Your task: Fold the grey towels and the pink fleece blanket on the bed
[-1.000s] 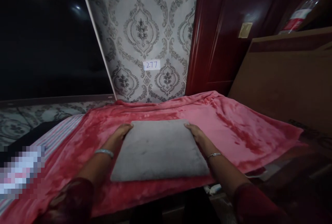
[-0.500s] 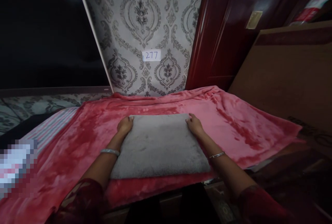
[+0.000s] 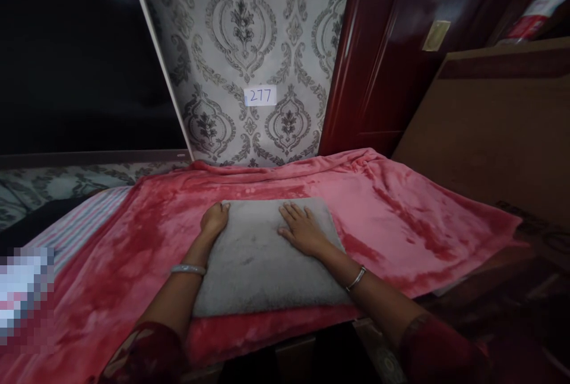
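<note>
A flat grey folded cloth lies on a pink-red fleece blanket spread over a bed. My left hand curls around the cloth's far left corner. My right hand rests flat, palm down, fingers spread, on the top right part of the grey cloth. Both wrists wear thin bangles.
Patterned grey wallpaper with a small label reading 277 rises behind the bed. A dark red wooden door stands at the right, with a brown board beside it. A striped sheet shows at the left past the blanket edge.
My right hand left the cloth's far right corner and moved inward, now lying flat on top of the cloth. My left hand stayed at the left corner.
</note>
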Demonstrator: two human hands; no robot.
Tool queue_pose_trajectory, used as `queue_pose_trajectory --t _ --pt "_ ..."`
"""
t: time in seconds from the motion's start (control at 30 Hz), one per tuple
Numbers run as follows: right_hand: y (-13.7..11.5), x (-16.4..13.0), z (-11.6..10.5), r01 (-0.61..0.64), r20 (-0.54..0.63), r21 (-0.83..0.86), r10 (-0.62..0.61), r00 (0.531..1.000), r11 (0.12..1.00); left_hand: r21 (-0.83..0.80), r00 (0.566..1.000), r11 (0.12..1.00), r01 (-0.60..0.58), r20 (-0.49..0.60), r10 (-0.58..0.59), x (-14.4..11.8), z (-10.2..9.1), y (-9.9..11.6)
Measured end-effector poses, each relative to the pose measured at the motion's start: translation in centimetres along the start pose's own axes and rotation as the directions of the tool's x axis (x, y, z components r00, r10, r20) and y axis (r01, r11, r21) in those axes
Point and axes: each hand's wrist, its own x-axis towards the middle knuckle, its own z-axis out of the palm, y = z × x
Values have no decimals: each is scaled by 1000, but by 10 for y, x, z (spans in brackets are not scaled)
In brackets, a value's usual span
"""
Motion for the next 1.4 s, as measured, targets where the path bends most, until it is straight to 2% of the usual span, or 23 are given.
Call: queue_pose_trajectory --t 0.17,0.27,0.33,0.4,0.47,0.6,0.67,0.73,0.8,0.83,0.9,0.93,0.97,1.0,1.03,1.1,1.17,1.3,1.4 --pt "2 2 0 -1 -14 2 1 1000 1000 1 1000 1000 -11 -17 11 -3 -2 0" --pt "10 7 -1 15 -18 93 -14 1000 996 2 999 1000 -11 -36 11 -7 -3 1" --pt "21 11 -5 -11 -77 208 28 997 978 7 999 1000 -15 -51 16 -9 -3 2" --pt "35 12 -8 -67 -185 280 122 975 958 18 998 1000 -19 -65 20 -11 -3 3" --pt "47 8 -9 -138 -261 256 206 943 957 37 997 999 -22 -75 25 -12 -3 4" --pt "56 -6 0 -216 -245 130 242 939 968 87 995 995 -48 -78 55 -13 -10 6" --pt "54 -11 5 -220 -247 114 242 938 969 116 990 990 -86 -102 98 -18 -15 13" --pt "50 -13 7 -233 -251 114 255 934 966 151 970 973 -177 -142 199 -29 -15 27" --pt "47 -13 6 -255 -249 119 277 928 960 172 909 912 -373 -129 397 -47 -8 48" --pt "47 -13 5 -261 -251 121 284 925 958 165 847 847 -505 -90 523 -57 -2 61" --pt "47 -14 4 -261 -259 122 284 923 958 99 689 684 -723 44 723 -79 17 84" --pt "48 -14 3 -256 -261 121 280 924 959 56 613 611 -790 95 784 -88 27 94" --pt "48 -15 3 -249 -261 120 272 926 961 24 556 559 -829 138 819 -96 37 101" --pt "49 -15 3 -239 -260 120 263 929 963 7 520 526 -850 162 839 -102 46 106" --pt "50 -16 4 -231 -260 121 255 931 965 6 507 513 -858 170 845 -105 53 109" --pt "52 -17 5 -212 -264 129 240 934 969 44 533 534 -845 159 831 -103 60 107" --pt "53 -17 6 -200 -269 144 233 934 969 92 596 589 -803 142 790 -93 59 99" --pt "54 -17 8 -204 -257 165 242 936 965 151 737 721 -676 122 665 -62 40 67" --pt "55 -17 9 -206 -243 170 244 939 964 204 818 793 -575 108 565 -41 24 38"
